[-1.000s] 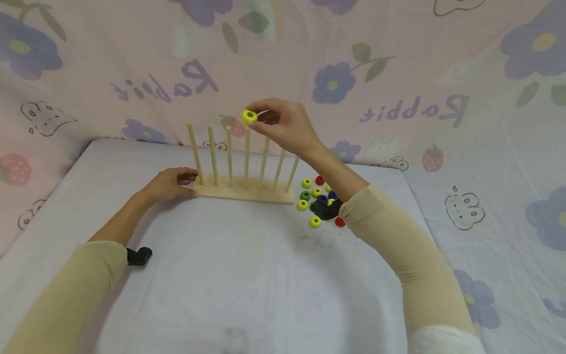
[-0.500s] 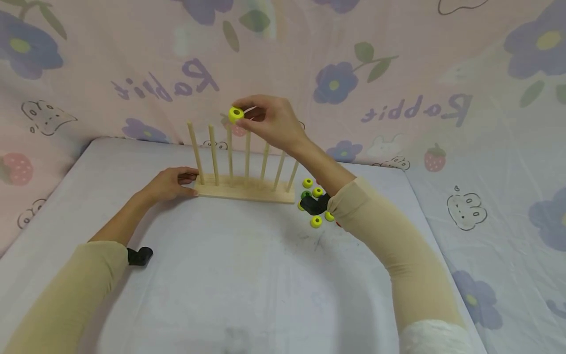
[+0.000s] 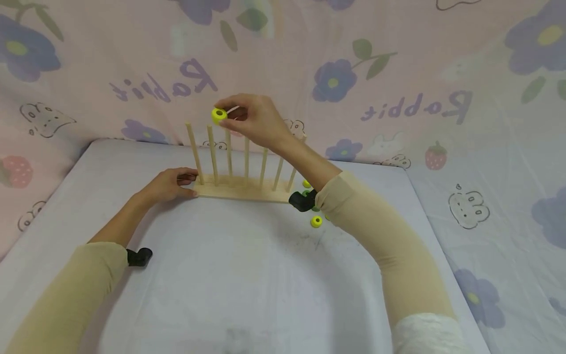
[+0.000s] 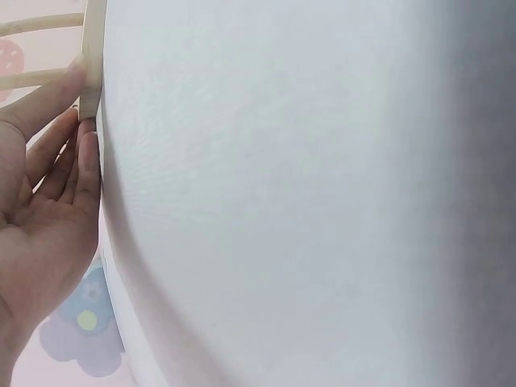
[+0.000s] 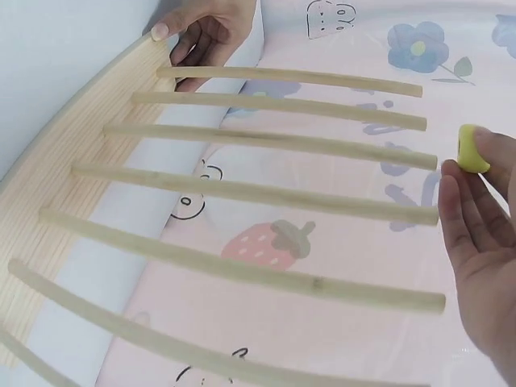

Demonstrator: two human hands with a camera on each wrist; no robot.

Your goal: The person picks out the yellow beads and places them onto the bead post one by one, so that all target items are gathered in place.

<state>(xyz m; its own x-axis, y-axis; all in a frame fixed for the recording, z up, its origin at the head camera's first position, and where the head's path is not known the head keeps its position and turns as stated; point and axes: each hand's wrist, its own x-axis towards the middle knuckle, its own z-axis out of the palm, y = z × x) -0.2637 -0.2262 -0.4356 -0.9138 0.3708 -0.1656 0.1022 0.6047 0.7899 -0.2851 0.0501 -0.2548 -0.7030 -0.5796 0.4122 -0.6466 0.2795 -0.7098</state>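
A wooden peg stand (image 3: 247,194) with a row of several upright bare pegs rests on the table. My left hand (image 3: 167,185) grips its left end, the thumb (image 4: 56,95) on the base and the fingers bent around the end. Above the pegs, my right hand (image 3: 257,119) pinches a yellow bead (image 3: 218,116) between thumb and fingers, its hole facing up. In the head view the bead is near the tops of the second and third pegs from the left. From the right wrist, the bead (image 5: 469,148) appears just apart from the peg tips.
Loose beads lie right of the stand, among them a yellow bead (image 3: 316,221); the right forearm hides most of the others. A black wrist mount (image 3: 302,201) sticks out from the right sleeve. Behind the table hangs a printed cloth (image 3: 274,54).
My right hand has moved left over the pegs with the yellow bead, and its forearm now covers more of the loose beads. The left hand and the stand have stayed put.
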